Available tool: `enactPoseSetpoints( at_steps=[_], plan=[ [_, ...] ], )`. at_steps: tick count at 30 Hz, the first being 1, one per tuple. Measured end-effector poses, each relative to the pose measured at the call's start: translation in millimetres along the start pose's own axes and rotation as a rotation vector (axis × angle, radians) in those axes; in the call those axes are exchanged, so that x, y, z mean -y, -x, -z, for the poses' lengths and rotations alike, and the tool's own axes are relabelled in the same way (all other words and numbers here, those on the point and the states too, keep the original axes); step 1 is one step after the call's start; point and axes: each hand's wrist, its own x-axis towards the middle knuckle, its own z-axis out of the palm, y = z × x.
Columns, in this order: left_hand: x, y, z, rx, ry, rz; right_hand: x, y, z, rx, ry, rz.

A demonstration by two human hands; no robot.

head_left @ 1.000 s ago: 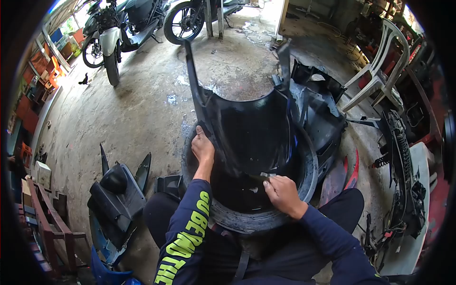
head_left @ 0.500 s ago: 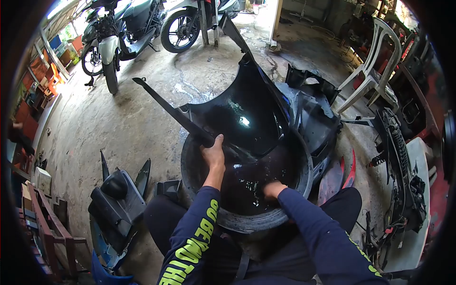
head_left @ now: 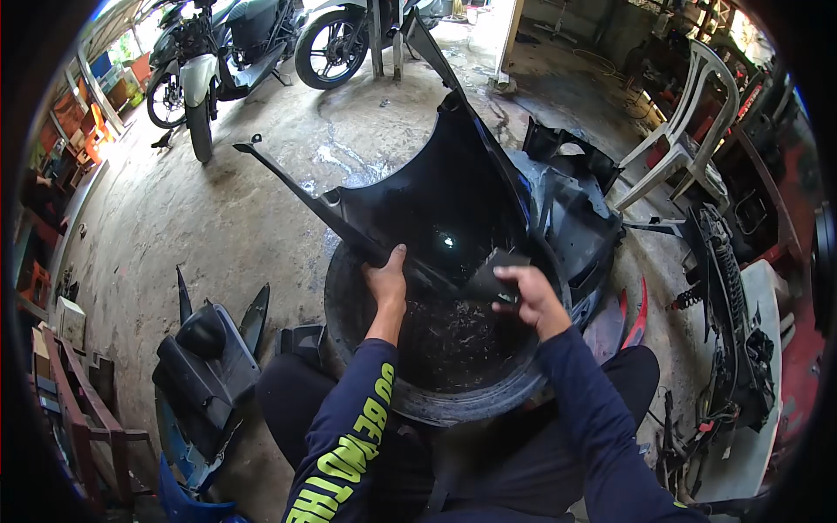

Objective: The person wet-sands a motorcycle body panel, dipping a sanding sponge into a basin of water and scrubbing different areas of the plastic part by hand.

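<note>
My left hand [head_left: 386, 283] grips the lower left edge of a black motorcycle fairing panel [head_left: 410, 205], thumb on top. The panel leans upright out of a round black tub [head_left: 436, 408] of dark water, its two long arms pointing up and away. In my right hand [head_left: 534, 298] is a dark, flat sheet of what looks like sandpaper [head_left: 495, 275], pinched between thumb and fingers. The sheet is over the right side of the tub, close to the panel's lower part; whether they touch I cannot tell. Splashes and ripples mark the water below.
Grey-black fairing parts [head_left: 571, 209] lie right of the tub, beside a red piece [head_left: 636, 314]. More dark fairings [head_left: 209, 362] are on the floor at left. Motorbikes [head_left: 209, 78] stand at the back. A white plastic chair [head_left: 684, 131] and a shock absorber [head_left: 732, 270] are at right.
My right hand has risen from the tub's water, bringing up the dark sheet beside the panel. My left hand keeps its hold, and the panel has tipped slightly left.
</note>
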Motion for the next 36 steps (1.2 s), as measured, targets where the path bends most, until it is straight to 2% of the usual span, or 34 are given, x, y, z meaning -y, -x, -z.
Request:
enactPoseSetpoints(
  at_steps=[1, 3, 5, 6, 7, 9, 13, 15, 16, 17, 19, 20, 22, 23, 25, 27, 29, 30, 31, 32, 33, 34, 35, 36],
  plan=[
    [-4, 2, 0, -0.002, -0.026, -0.007, 13, -1, -12, 0.003, -0.013, 0.098],
    [-6, 3, -4, -0.037, -0.083, -0.013, 25, -21, -33, -0.033, 0.211, 0.468],
    [-4, 1, -6, -0.072, -0.138, -0.026, 35, -37, -62, -0.297, 0.935, 0.892],
    [-2, 0, -6, -0.072, -0.149, -0.045, 25, -60, -61, -0.219, 1.119, 1.173],
    [2, -1, -6, -0.073, -0.159, -0.065, 11, -86, -60, -0.257, 1.419, 1.196],
    [5, -4, -7, -0.083, -0.166, -0.051, -19, -96, -64, -0.273, 1.638, 1.133],
    [-2, 0, -6, -0.091, -0.198, 0.003, -53, -57, -61, 0.057, 1.534, 1.128],
    [-18, 14, -4, -0.035, -0.189, 0.064, -48, -48, -40, 0.111, 1.593, 1.107],
    [-22, 20, -5, 0.025, -0.182, 0.123, -46, -56, -27, 0.041, 1.695, 1.141],
    [-12, 21, -12, -0.016, -0.243, 0.187, -35, -54, -23, -0.118, 1.769, 1.153],
    [3, 28, -19, 0.056, -0.154, 0.320, -18, -55, -25, -0.297, 1.672, 1.068],
    [7, 30, -21, 0.058, -0.157, 0.318, -15, -65, -28, -0.300, 1.668, 1.067],
    [7, 34, -24, 0.249, 0.104, 0.474, -14, -87, -41, -0.280, 1.591, 1.125],
    [2, 39, -22, 0.251, 0.099, 0.473, -14, -91, -45, -0.146, 1.647, 1.195],
    [-11, 46, -16, 0.327, 0.181, 0.523, -8, -97, -51, 0.193, 1.555, 1.125],
    [-14, 56, -12, 0.331, 0.253, 0.517, 8, -106, -49, 0.038, 1.704, 1.193],
    [-13, 69, -10, 0.365, 0.212, 0.537, 26, -106, -55, -0.301, 1.641, 1.053],
    [-4, 70, -15, 0.247, -0.012, 0.460, 28, -102, -65, -0.188, 1.728, 1.035],
    [-6, 72, -11, 0.249, -0.017, 0.462, 27, -99, -75, -0.073, 1.810, 1.011],
    [-13, 76, -4, 0.371, 0.055, 0.518, 7, -103, -83, 0.045, 1.714, 1.273],
    [-21, 79, -1, 0.493, 0.131, 0.571, -6, -103, -80, 0.180, 1.506, 1.160],
    [-26, 87, -2, 0.388, 0.045, 0.557, 0, -105, -71, 0.151, 1.540, 1.212],
    [-34, 91, 1, 0.385, 0.045, 0.560, 9, -108, -58, 0.115, 1.571, 1.263],
    [-42, 93, 1, 0.423, 0.022, 0.548, 19, -113, -48, -0.033, 1.636, 1.211]
  ],
)
